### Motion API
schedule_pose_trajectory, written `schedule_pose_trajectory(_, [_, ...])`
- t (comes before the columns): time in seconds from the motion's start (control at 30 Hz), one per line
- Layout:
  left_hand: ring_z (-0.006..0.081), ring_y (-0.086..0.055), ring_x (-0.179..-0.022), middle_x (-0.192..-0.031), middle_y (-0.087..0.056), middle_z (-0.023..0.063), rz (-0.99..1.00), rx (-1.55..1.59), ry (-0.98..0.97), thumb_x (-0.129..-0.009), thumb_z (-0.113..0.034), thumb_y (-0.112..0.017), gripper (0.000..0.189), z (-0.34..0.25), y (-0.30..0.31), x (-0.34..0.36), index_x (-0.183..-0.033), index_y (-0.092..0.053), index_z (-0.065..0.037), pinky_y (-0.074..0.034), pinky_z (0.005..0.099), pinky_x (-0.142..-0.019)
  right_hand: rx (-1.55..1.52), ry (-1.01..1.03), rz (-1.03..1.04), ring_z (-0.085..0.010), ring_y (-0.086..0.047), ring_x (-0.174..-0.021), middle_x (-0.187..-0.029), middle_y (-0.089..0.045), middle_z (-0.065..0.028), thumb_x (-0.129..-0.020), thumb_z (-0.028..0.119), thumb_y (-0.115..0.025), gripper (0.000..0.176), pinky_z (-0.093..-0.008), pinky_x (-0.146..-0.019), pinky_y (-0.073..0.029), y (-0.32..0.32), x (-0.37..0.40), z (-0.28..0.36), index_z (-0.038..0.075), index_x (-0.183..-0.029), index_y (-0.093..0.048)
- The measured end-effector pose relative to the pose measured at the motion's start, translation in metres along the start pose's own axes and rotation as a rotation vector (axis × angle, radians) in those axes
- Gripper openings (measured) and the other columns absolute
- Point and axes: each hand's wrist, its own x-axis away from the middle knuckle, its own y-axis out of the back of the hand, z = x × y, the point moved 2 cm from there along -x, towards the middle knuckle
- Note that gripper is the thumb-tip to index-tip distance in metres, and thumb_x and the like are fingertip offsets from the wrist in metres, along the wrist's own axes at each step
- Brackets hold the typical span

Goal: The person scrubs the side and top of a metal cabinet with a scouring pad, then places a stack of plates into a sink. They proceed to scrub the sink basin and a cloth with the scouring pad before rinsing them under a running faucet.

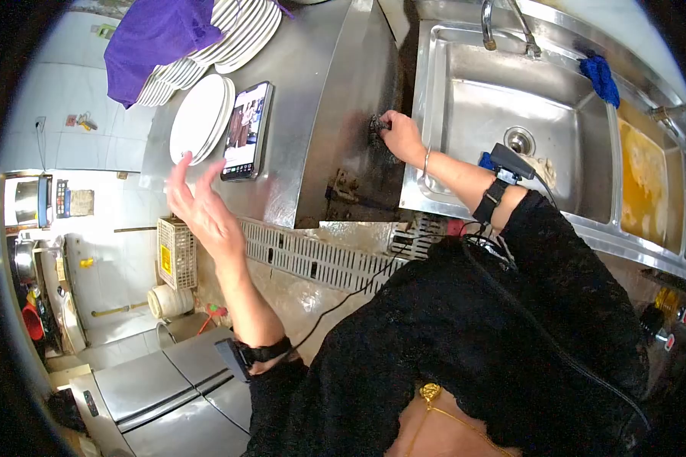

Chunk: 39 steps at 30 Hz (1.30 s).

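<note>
My right hand is closed on a dark scouring pad and presses it against the grimy side panel of the steel counter, right beside the sink. My left hand is raised with its fingers spread and holds nothing. It hovers just below a stack of white plates and a phone with a lit screen, both lying on the countertop. Each wrist wears a black strap with a small device.
More white plates sit under a purple cloth. The sink has a tap, a blue cloth on its rim, and a second basin of orange liquid. A floor drain grate and steel cabinets lie below.
</note>
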Motion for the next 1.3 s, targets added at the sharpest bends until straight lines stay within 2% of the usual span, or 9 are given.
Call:
schedule_pose_trajectory(0.23, [0.0339,-0.021,-0.134,-0.138,-0.039,0.0075,0.298,-0.168,0.039,-0.098,-0.035,-0.031,0.041,0.020,-0.020,-0.035,-0.111,-0.065,-0.017,-0.011,0.0547,-0.108,-0.028,-0.029,-0.022,-0.0365,-0.061,-0.088,-0.089,-0.064,-0.0210,-0.071,0.008,-0.066,0.023,-0.0421,-0.080,-0.048,-0.002,0.009,-0.003,0.001,-0.093,-0.063])
schedule_pose_trajectory(0.43, [0.0336,-0.025,-0.132,-0.139,-0.037,0.0120,0.131,-0.057,-0.001,-0.098,-0.032,-0.030,0.040,0.009,-0.010,-0.049,-0.119,-0.060,-0.016,-0.020,0.0499,-0.107,-0.135,-0.107,0.027,-0.0346,-0.063,-0.083,-0.086,-0.065,-0.0199,-0.074,0.013,-0.066,0.023,-0.0396,-0.075,-0.050,0.018,0.006,0.001,0.001,-0.093,-0.064])
schedule_pose_trajectory(0.63, [0.0338,-0.045,-0.119,-0.123,-0.053,0.0136,0.037,0.110,-0.068,-0.092,-0.027,-0.040,0.035,-0.045,-0.003,-0.010,-0.105,-0.065,-0.006,-0.030,0.0455,-0.102,-0.140,-0.115,-0.350,-0.0346,-0.061,-0.088,-0.092,-0.062,-0.0212,-0.075,0.015,-0.065,0.027,-0.0400,-0.078,-0.047,0.008,-0.027,-0.016,0.000,-0.098,-0.062])
schedule_pose_trajectory(0.73, [0.0334,-0.049,-0.113,-0.117,-0.057,0.0167,0.115,0.107,-0.208,-0.095,-0.028,-0.037,0.039,-0.076,-0.011,0.007,-0.101,-0.067,-0.004,-0.033,0.0442,-0.099,-0.206,-0.186,-0.237,-0.0355,-0.058,-0.093,-0.096,-0.061,-0.0213,-0.075,0.014,-0.064,0.027,-0.0403,-0.082,-0.045,-0.006,-0.014,-0.007,0.000,-0.099,-0.060])
schedule_pose_trajectory(0.8, [0.0303,-0.050,-0.112,-0.117,-0.057,0.0101,0.159,0.232,-0.189,-0.083,-0.026,-0.054,0.025,-0.079,-0.021,0.014,-0.097,-0.068,-0.010,-0.032,0.0476,-0.099,-0.266,-0.177,-0.156,-0.0368,-0.059,-0.092,-0.096,-0.061,-0.0213,-0.075,0.010,-0.064,0.026,-0.0402,-0.081,-0.046,-0.015,0.007,-0.008,0.001,-0.099,-0.059])
schedule_pose_trajectory(0.9, [0.0296,-0.050,-0.111,-0.117,-0.057,0.0092,0.164,0.197,-0.183,-0.080,-0.025,-0.058,0.024,-0.078,-0.028,0.015,-0.096,-0.068,-0.011,-0.032,0.0489,-0.099,-0.249,-0.140,0.044,-0.0380,-0.057,-0.095,-0.098,-0.061,-0.0213,-0.074,0.006,-0.063,0.028,-0.0403,-0.083,-0.046,-0.009,0.048,-0.001,0.001,-0.101,-0.058])
schedule_pose_trajectory(1.03, [0.0305,-0.049,-0.113,-0.119,-0.057,0.0099,0.214,0.154,-0.153,-0.085,-0.030,-0.053,0.027,-0.079,-0.027,0.014,-0.097,-0.068,-0.011,-0.031,0.0483,-0.100,-0.228,-0.021,0.043,-0.0376,-0.058,-0.095,-0.098,-0.061,-0.0212,-0.074,0.007,-0.062,0.028,-0.0405,-0.083,-0.046,-0.011,0.031,-0.012,0.001,-0.101,-0.058])
schedule_pose_trajectory(1.13, [0.0335,-0.040,-0.124,-0.126,-0.052,0.0127,0.167,0.117,-0.044,-0.094,-0.041,-0.036,0.045,-0.070,-0.016,-0.003,-0.105,-0.067,-0.010,-0.026,0.0456,-0.105,-0.188,-0.030,-0.064,-0.0376,-0.059,-0.093,-0.096,-0.063,-0.0215,-0.073,0.006,-0.061,0.025,-0.0410,-0.082,-0.047,-0.002,-0.005,-0.017,0.000,-0.097,-0.060])
schedule_pose_trajectory(1.3, [0.0347,-0.031,-0.130,-0.135,-0.043,0.0127,0.222,-0.065,0.026,-0.096,-0.037,-0.036,0.042,-0.027,-0.019,-0.044,-0.111,-0.064,-0.009,-0.021,0.0460,-0.107,-0.157,-0.081,-0.025,-0.0371,-0.060,-0.092,-0.094,-0.064,-0.0215,-0.073,0.007,-0.063,0.026,-0.0411,-0.081,-0.047,0.002,-0.016,-0.016,-0.001,-0.098,-0.060])
